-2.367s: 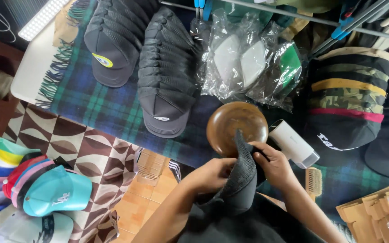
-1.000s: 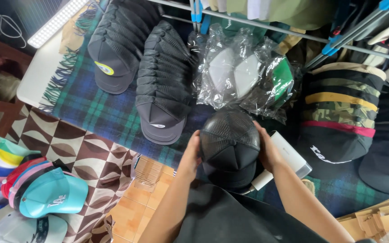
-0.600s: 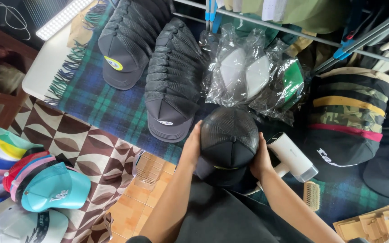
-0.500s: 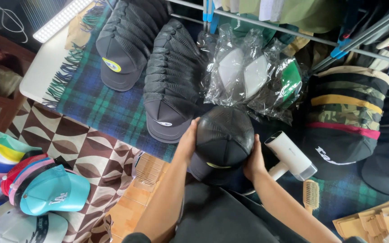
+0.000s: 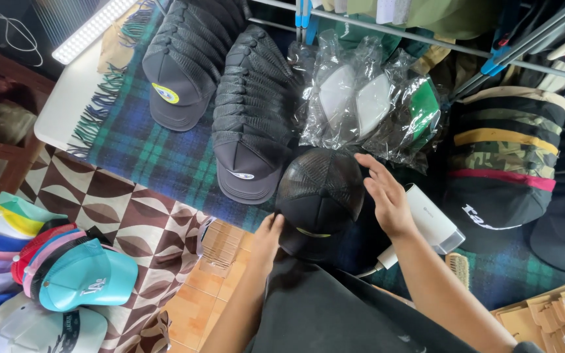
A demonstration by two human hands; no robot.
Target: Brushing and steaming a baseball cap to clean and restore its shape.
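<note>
From the head view, one black mesh cap sits on the plaid tabletop. The left hand touches its brim edge, fingers together. The right hand hovers just right of it, fingers spread and holding nothing. Beyond the left fingers lie two stacks of dark caps. One white hair dryer lies under the right wrist.

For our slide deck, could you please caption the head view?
A left hand touches a black mesh cap on a plaid cloth; the right hand is open beside it.
</note>
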